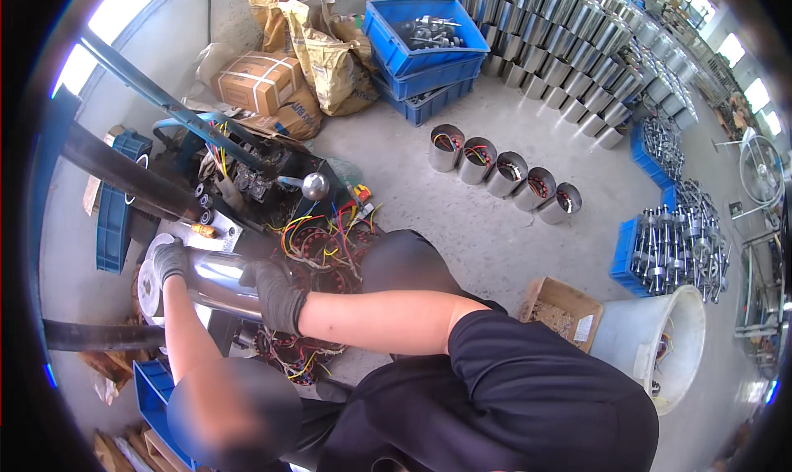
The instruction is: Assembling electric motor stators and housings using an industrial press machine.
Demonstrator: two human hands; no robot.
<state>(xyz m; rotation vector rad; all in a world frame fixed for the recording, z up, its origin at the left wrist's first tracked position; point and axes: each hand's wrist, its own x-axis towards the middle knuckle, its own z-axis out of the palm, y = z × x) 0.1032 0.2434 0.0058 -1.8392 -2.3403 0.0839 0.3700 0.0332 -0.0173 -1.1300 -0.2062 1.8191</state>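
A shiny steel cylinder (216, 278) lies on its side on a dark machine (239, 175) at the left. My left hand (170, 261), in a grey glove, grips the cylinder's left end next to a round metal end plate (150, 286). My right hand (279, 295), also gloved, clasps the cylinder's right end. Just past that end sit stator cores with bundles of red, yellow and green wires (326, 237). A lever with a round metal knob (314, 186) stands up from the machine behind the cylinder.
Five wired steel cylinders (505, 173) stand in a row on the concrete floor. Blue crates (425, 39), paper sacks (326, 47) and a cardboard box (257, 80) lie behind. Rows of cylinders (577, 35), rotor shafts in a blue crate (676, 245), a white bucket (664, 340) and a small box (563, 309) stand at the right.
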